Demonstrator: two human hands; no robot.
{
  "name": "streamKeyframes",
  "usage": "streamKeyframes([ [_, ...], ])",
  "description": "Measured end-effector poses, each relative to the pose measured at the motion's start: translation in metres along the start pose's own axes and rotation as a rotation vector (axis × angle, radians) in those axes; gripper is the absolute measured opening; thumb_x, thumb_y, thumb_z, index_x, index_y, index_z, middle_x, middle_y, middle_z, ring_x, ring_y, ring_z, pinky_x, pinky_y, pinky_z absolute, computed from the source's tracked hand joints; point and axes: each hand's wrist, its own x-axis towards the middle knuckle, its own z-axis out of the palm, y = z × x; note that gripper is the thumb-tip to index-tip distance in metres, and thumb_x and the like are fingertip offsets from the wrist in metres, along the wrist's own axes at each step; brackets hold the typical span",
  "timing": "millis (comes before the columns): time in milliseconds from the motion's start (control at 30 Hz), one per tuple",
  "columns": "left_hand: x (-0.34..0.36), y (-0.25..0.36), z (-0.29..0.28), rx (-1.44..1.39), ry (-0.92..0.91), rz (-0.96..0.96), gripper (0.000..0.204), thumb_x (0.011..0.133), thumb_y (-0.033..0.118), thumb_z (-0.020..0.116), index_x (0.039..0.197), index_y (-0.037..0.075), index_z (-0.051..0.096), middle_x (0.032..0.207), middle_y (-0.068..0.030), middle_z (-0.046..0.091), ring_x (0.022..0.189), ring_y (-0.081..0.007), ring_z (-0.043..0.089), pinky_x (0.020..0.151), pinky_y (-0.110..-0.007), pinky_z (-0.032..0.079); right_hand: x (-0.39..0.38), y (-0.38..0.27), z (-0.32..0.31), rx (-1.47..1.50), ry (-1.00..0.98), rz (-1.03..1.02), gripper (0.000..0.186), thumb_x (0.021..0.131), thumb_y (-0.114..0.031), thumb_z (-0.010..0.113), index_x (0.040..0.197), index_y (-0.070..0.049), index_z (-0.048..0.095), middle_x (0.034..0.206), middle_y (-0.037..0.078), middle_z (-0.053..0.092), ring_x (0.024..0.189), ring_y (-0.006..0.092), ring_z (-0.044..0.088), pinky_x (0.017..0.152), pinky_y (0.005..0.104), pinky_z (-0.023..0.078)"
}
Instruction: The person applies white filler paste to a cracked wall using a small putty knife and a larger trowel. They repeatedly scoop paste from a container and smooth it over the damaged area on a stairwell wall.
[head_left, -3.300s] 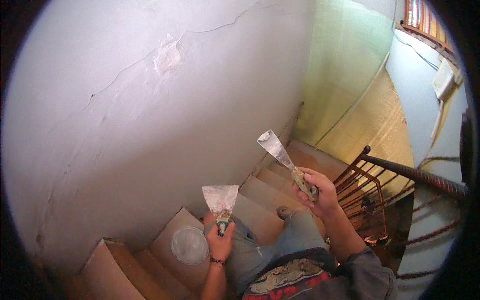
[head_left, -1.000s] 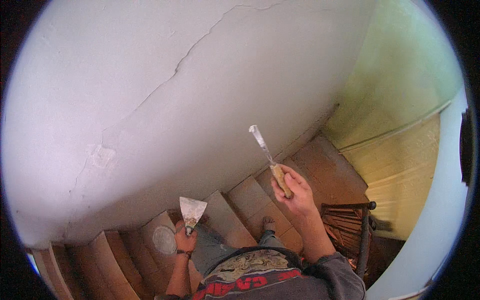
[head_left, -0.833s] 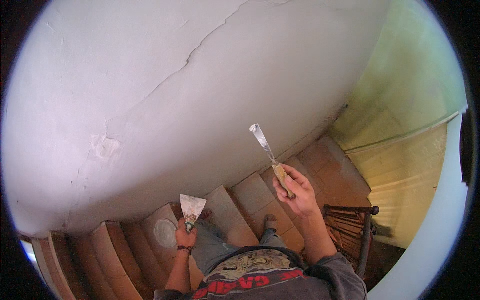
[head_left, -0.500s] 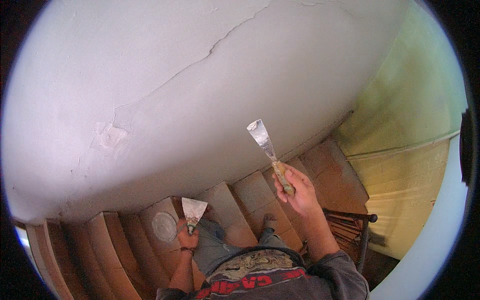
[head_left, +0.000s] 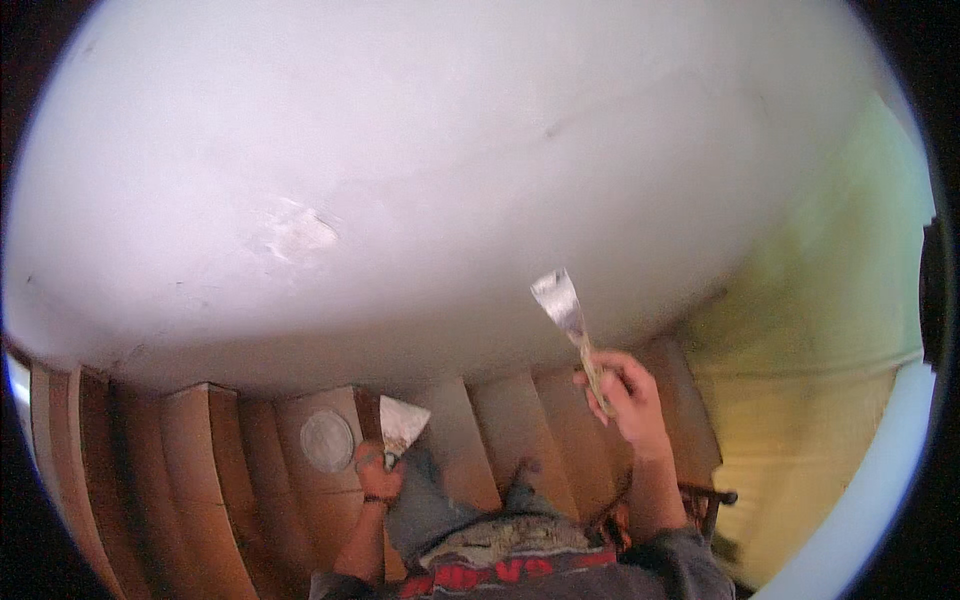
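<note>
On the stairs, putty knives (head_left: 563,305) in both hands (head_left: 628,392).

I see the wall (head_left: 420,180) filling the view ahead, with a rough patch (head_left: 295,232) on it to the left. Below it the stairs (head_left: 210,450) curve from left to right. A round lid (head_left: 327,440) lies on a step, just left of my left hand (head_left: 378,478), which holds a wide scraper (head_left: 402,425). My right hand (head_left: 625,395) is to the right and higher, holding a putty knife (head_left: 562,305) raised before the wall. A railing (head_left: 700,495) stands at lower right.
</note>
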Motion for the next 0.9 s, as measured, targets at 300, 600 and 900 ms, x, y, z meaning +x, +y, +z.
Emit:
streamKeyframes([
  [300, -0.011, -0.013, 0.029, 0.014, 0.046, -0.078, 0.053, 0.058, 0.03, 0.074, 0.104, 0.005, 0.065, 0.109, -0.0194, 0.059, 0.106, -0.0363, 0.054, 0.094, -0.046, 0.041, 0.004, -0.013, -0.008, 0.002, -0.137, -0.073, 0.046, 0.086, -0.019, 0.066, 0.123, 0.001, 0.049, 0.09, 0.015, 0.064, 0.059, 0.0098, 0.052, 0.047, 0.0237, 0.042],
  [600, -0.013, -0.016, 0.042, -0.023, 0.078, -0.093, 0.053, 0.059, 0.031, 0.074, 0.103, 0.003, 0.066, 0.11, -0.0206, 0.059, 0.106, -0.0371, 0.054, 0.093, -0.045, 0.042, 0.005, 0.01, -0.001, 0.343, -0.152, 0.026, 0.049, 0.086, -0.008, 0.061, 0.131, 0.002, 0.043, 0.096, 0.016, 0.062, 0.065, 0.0144, 0.054, 0.05, 0.0263, 0.042],
  [900, -0.008, 0.005, 0.02, -0.012, 0.358, 0.117, 0.03, 0.057, 0.018, 0.07, 0.076, -0.003, 0.061, 0.075, -0.0214, 0.06, 0.075, -0.0401, 0.058, 0.074, -0.049, 0.047, 0.008, 0.007, 0.004, 0.636, -0.232, 0.146, 0.043, 0.089, -0.004, 0.056, 0.13, -0.003, 0.044, 0.092, 0.01, 0.058, 0.067, 0.0121, 0.052, 0.05, 0.0248, 0.04],
])
